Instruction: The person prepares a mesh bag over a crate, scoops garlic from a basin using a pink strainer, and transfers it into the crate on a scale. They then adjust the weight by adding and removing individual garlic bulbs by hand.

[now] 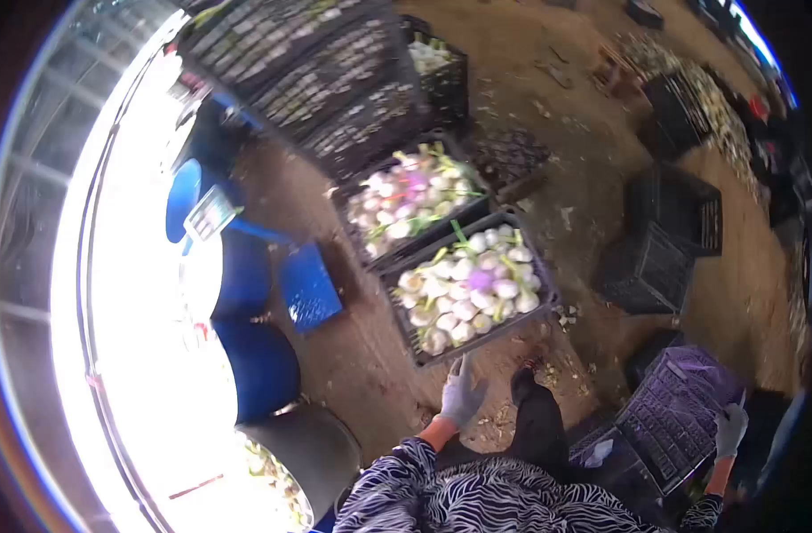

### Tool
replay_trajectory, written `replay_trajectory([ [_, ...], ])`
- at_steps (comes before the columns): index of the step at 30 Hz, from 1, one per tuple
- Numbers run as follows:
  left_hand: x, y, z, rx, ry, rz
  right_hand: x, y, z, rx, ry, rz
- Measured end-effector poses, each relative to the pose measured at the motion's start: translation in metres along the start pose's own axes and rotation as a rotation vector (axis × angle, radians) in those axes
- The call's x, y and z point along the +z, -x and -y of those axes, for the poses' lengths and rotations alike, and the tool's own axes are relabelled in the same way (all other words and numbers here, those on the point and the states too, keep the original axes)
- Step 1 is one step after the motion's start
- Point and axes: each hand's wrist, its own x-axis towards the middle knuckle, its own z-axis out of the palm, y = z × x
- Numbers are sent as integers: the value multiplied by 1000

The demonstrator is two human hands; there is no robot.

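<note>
My left hand (pixel 462 400), in a pale glove, is just below the near edge of a black crate (pixel 441 359). Its fingers are spread and nothing is in them. White garlic bulbs (pixel 464 308) with green stems fill this crate. Behind it stands another garlic-filled crate (pixel 363 253). At the lower right, my right hand (pixel 731 430), also gloved, is at the right edge of a tilted purple crate (pixel 677 410), with its fingers on the rim. Part of its grip is hard to make out.
Stacked garlic crates (pixel 335 80) rise at the upper left. Blue barrels (pixel 259 369), a blue stool (pixel 309 286) and a scale display (pixel 212 213) are at the left. Black crates (pixel 650 266) stand at the right. Loose garlic and scraps (pixel 490 426) litter the floor near my feet.
</note>
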Motion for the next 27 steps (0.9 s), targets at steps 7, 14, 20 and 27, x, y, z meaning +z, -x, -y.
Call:
replay_trajectory([
  [7, -150, 155, 194, -267, 296, -268, -114, 88, 242, -126, -552, -402],
  [14, -213, 215, 256, -287, 960, -542, -125, 100, 434, -424, -626, -523],
  [20, -272, 244, 184, -194, 1145, -618, -114, 111, 616, -1008, -362, -745],
  [27, -301, 209, 249, 6, 985, -639, -48, 209, 765, -1161, -941, -461],
])
